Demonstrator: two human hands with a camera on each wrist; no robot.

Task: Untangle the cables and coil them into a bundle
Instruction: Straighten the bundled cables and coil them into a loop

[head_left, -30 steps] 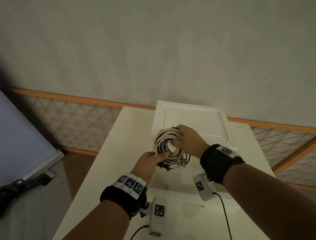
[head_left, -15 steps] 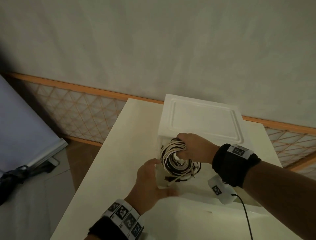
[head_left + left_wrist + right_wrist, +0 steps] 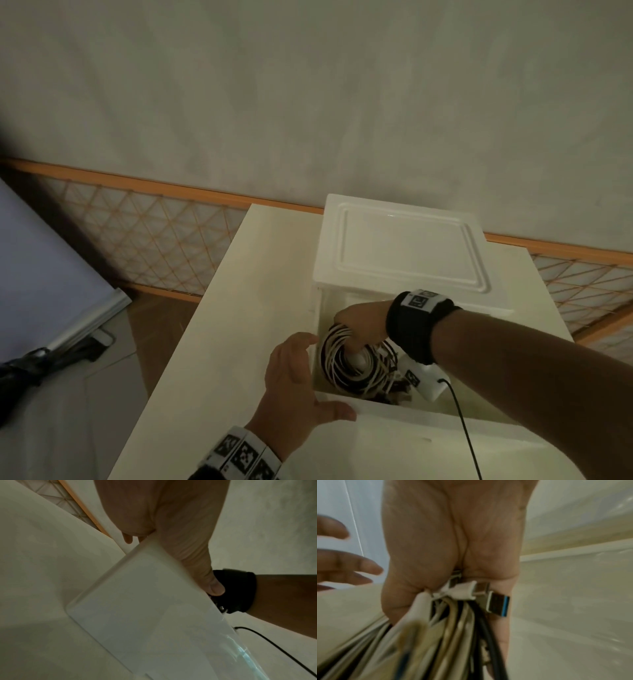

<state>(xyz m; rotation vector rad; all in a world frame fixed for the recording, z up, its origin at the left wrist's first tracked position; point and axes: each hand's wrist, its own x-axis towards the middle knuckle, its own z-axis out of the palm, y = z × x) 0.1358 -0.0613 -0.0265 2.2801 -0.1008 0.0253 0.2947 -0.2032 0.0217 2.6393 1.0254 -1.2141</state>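
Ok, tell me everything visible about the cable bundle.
The cable bundle is a ring-shaped coil of many thin white and black cables, plastic-sheathed by the look of them. Loose plug ends stick out, among them a metal USB plug with a blue insert and white-bodied connectors. The right hand grips it through the middle, holding it roughly upright inside the open white drawer. The left hand does not touch it.

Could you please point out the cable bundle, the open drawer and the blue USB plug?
cable bundle (image 3: 346,368): head view, coiled loops.
open drawer (image 3: 404,409): head view, front rim.
blue USB plug (image 3: 499,605): right wrist view, metal shell.
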